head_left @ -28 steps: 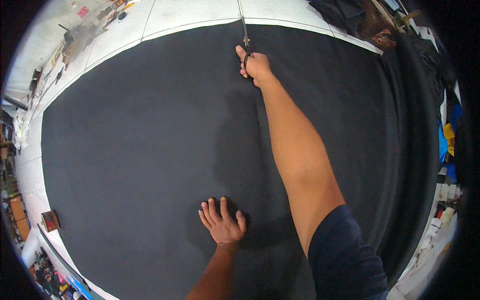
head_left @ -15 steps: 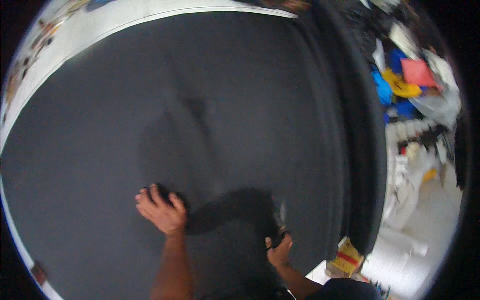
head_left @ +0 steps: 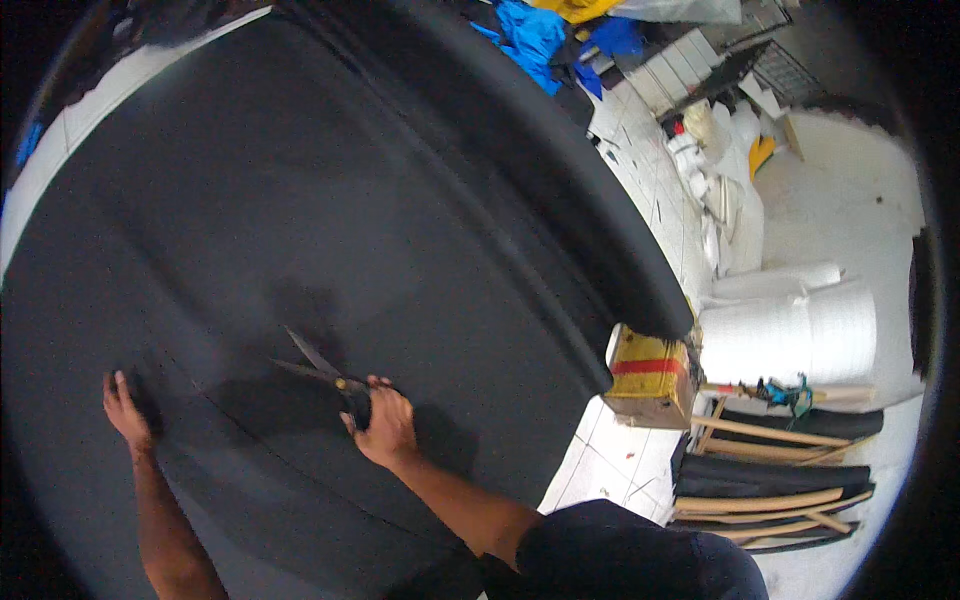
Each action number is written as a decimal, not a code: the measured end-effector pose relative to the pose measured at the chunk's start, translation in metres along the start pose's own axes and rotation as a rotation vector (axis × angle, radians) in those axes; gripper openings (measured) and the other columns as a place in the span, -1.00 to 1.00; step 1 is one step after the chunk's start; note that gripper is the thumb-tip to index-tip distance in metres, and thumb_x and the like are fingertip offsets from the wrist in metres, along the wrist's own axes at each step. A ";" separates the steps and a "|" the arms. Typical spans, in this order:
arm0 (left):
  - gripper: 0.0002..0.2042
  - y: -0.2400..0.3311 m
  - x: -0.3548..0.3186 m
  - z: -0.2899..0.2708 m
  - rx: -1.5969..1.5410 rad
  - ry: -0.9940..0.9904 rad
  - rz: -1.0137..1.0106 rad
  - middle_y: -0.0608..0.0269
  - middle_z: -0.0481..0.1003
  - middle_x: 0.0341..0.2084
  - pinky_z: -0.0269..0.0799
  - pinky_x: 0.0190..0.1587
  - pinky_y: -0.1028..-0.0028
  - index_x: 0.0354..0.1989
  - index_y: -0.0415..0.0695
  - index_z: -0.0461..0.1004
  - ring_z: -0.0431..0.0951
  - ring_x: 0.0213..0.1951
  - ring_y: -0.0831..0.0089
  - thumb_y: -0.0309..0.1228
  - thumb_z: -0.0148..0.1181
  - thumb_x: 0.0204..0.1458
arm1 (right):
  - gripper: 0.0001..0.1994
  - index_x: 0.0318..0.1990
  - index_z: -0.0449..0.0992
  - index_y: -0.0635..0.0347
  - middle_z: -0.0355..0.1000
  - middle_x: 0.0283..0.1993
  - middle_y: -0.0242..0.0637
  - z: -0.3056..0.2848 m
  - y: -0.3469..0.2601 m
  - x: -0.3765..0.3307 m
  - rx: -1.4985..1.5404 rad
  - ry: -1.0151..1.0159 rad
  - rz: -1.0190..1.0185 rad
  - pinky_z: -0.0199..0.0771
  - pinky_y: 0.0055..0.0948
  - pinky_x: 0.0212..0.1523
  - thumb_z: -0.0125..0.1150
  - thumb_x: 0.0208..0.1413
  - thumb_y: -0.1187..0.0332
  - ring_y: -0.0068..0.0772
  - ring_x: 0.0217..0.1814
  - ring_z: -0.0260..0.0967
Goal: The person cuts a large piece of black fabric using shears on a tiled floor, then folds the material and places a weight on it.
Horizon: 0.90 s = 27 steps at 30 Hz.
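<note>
A large sheet of black fabric (head_left: pixel 330 220) covers most of the surface in front of me. My right hand (head_left: pixel 383 428) grips a pair of scissors (head_left: pixel 322 370) by the handles, low and centre. The blades are spread apart and point up-left over the fabric. My left hand (head_left: pixel 126 410) lies flat on the fabric at the far left, fingers pointing up, holding nothing. A faint line runs across the fabric between the two hands.
A thick black roll (head_left: pixel 560 180) lies along the fabric's right edge. Beyond it are a yellow and red box (head_left: pixel 648 375), white rolled material (head_left: pixel 800 335), wooden sticks with black fabric (head_left: pixel 770 480), and blue and yellow cloth (head_left: pixel 535 30) at the top.
My right arm has drawn back from a far reach at the top of the fabric to close in front of me with the scissors. The view has swung right, showing the floor.
</note>
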<state>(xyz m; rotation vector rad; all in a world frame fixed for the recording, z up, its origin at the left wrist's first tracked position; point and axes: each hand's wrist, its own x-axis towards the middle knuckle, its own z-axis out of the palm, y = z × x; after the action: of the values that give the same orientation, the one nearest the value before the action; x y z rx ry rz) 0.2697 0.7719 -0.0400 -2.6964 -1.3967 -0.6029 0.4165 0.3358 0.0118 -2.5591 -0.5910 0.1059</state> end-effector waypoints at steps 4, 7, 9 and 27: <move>-0.47 0.056 -0.062 -0.124 -0.550 -0.141 -0.145 -0.08 0.27 0.21 0.15 0.27 0.21 0.23 -0.32 0.25 0.26 0.25 0.09 -0.16 0.04 0.24 | -0.31 0.21 0.21 0.35 0.24 0.23 0.05 -0.012 0.037 -0.024 -0.021 0.048 0.111 0.06 -0.01 0.31 0.26 0.08 0.05 0.03 0.35 0.11; -0.51 0.023 -0.192 -0.196 -0.752 -0.551 -0.113 -0.07 0.27 0.19 0.19 0.26 0.25 0.25 -0.35 0.17 0.27 0.24 0.15 -0.34 0.03 0.22 | -0.30 0.20 0.20 0.37 0.25 0.20 0.07 -0.028 0.040 -0.034 0.084 0.134 0.009 0.09 -0.03 0.28 0.27 0.08 0.01 0.04 0.32 0.14; -0.49 0.043 -0.302 -0.270 -0.222 -0.643 0.297 -0.13 0.27 0.19 0.19 0.25 0.10 0.24 -0.24 0.23 0.22 0.26 -0.07 -0.41 0.11 0.09 | -0.37 0.12 0.30 0.30 0.35 0.10 0.02 -0.061 0.081 -0.057 0.198 0.080 -0.100 0.22 -0.08 0.19 0.28 0.07 -0.01 0.03 0.21 0.27; -0.70 0.005 -0.716 -0.500 -0.568 -0.645 -0.838 0.10 0.41 -0.08 0.34 0.02 0.29 -0.05 -0.31 0.38 0.40 -0.05 0.28 -0.30 0.07 0.22 | -0.62 -0.07 0.30 0.38 0.39 -0.06 0.19 -0.259 0.385 -0.512 0.135 -0.019 0.788 0.39 -0.02 0.06 0.17 0.11 0.25 0.20 0.05 0.37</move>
<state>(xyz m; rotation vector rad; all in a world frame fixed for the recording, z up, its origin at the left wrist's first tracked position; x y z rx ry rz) -0.2558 0.1049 0.1645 -2.6983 -2.9847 -0.1167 0.1519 -0.3029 0.0273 -2.5057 0.4328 0.4192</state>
